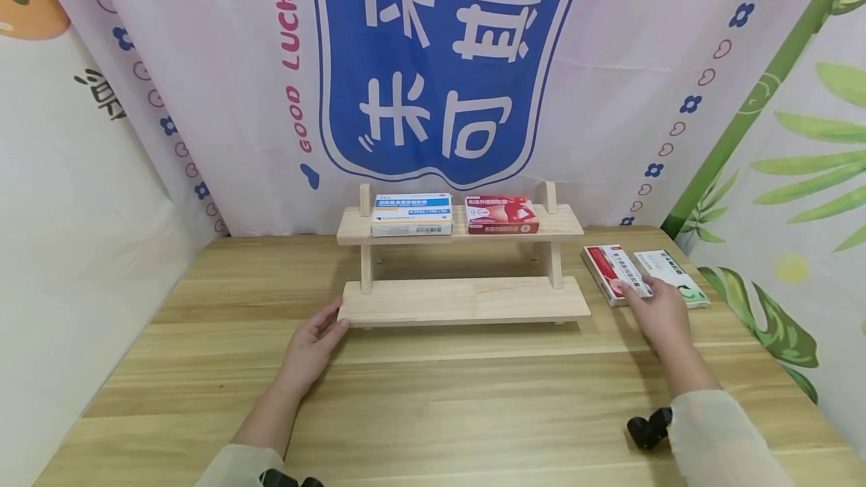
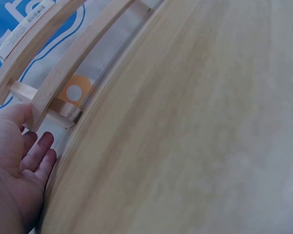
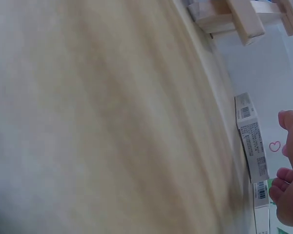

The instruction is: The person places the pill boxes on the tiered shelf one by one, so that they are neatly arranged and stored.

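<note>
A two-tier wooden display stand (image 1: 467,300) stands at the back of the table. My left hand (image 1: 313,346) grips the left end of its lower board, the thumb at the edge (image 2: 34,109) and the other fingers bent below. On the upper board lie a blue-and-white medicine box (image 1: 412,215) and a red medicine box (image 1: 502,215). To the right of the stand, a red-and-white medicine box (image 1: 609,270) and a white-and-green one (image 1: 676,276) lie side by side. Over these two hovers my right hand (image 1: 663,313), thumb and fingers apart; in the right wrist view it appears above the boxes.
The wood-grain table (image 1: 473,404) spreads in front of the stand. A printed cloth (image 1: 223,58) with a blue emblem hangs right behind it. More printed cloth (image 1: 798,261) with green leaves borders the right side.
</note>
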Tool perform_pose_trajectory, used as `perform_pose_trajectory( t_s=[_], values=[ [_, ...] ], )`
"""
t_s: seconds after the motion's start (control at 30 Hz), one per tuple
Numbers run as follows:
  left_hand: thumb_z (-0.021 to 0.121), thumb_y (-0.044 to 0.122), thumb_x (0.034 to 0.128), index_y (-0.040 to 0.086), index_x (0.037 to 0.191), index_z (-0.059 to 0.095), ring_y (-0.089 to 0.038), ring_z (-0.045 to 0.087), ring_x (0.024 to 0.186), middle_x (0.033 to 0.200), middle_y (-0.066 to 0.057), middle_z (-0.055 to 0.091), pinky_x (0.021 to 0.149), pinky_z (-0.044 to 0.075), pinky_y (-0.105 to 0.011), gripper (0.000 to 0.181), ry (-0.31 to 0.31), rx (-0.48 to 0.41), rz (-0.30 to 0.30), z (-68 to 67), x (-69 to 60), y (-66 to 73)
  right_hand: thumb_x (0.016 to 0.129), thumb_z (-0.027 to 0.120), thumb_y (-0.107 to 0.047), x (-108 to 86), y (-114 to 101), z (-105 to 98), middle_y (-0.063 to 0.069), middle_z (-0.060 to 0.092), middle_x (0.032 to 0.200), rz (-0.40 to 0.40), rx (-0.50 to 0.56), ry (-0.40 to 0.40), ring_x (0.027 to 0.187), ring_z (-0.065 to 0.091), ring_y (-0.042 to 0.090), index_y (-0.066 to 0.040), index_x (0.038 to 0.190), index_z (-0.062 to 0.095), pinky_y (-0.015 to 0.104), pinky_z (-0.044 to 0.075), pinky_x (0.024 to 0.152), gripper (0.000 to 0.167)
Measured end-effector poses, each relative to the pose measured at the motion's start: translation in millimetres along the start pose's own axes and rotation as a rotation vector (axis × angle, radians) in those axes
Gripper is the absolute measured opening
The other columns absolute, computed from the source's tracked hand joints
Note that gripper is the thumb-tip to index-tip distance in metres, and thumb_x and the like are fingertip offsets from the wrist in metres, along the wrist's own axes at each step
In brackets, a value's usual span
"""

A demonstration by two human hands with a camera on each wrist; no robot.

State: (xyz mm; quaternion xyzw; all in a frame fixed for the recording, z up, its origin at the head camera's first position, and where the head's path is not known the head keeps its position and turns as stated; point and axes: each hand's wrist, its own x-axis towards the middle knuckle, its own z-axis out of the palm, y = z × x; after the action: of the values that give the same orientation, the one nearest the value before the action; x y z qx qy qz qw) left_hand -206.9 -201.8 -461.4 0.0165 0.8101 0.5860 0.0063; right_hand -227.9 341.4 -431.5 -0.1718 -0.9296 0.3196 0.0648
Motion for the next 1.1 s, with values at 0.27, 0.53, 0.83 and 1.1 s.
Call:
perform_pose_trajectory(
  t_s=[0.27,0.53,0.83,1.1],
  values=[
    [0.058,0.034,0.0992,0.004,0.149,0.038,-0.027,0.040,0.142,0.157,-0.014,0.036,0.112,0.038,-0.023,0.061,-0.005,0.006,0.003,-0.8,1.4,-1.1,0.095,0.044,-0.063,0.5,3.5,8.1,0.040,0.025,0.148,0.069,-0.010,-0.050,0.137,0.027,0.055,0.007,0.149,0.027,0.065,0.028,0.114,0.090],
    [0.059,0.033,0.0990,0.005,0.149,0.039,-0.027,0.039,0.142,0.157,-0.013,0.036,0.107,0.038,-0.012,0.061,-0.001,-0.002,0.006,-0.8,1.7,-1.7,0.091,0.053,-0.063,2.9,7.2,15.0,0.041,0.024,0.148,0.077,-0.033,-0.066,0.137,0.026,0.054,0.010,0.149,0.024,0.065,0.027,0.115,0.097],
    [0.058,0.029,0.0996,0.006,0.149,0.039,-0.027,0.037,0.144,0.157,-0.012,0.036,0.112,0.036,-0.020,0.058,-0.006,-0.002,0.008,-1.0,1.4,0.3,0.090,0.057,-0.061,3.8,9.7,19.0,0.039,0.028,0.145,0.105,-0.030,-0.063,0.132,0.031,0.051,0.009,0.149,0.023,0.064,0.032,0.113,0.097],
    [0.058,0.025,0.0998,0.005,0.148,0.040,-0.026,0.037,0.144,0.156,-0.012,0.037,0.110,0.035,-0.015,0.056,-0.005,-0.010,0.016,-0.7,0.5,1.5,0.091,0.057,-0.059,1.7,9.6,17.8,0.039,0.027,0.146,0.109,-0.024,-0.054,0.133,0.029,0.053,0.008,0.149,0.024,0.065,0.031,0.113,0.095]
  ],
)
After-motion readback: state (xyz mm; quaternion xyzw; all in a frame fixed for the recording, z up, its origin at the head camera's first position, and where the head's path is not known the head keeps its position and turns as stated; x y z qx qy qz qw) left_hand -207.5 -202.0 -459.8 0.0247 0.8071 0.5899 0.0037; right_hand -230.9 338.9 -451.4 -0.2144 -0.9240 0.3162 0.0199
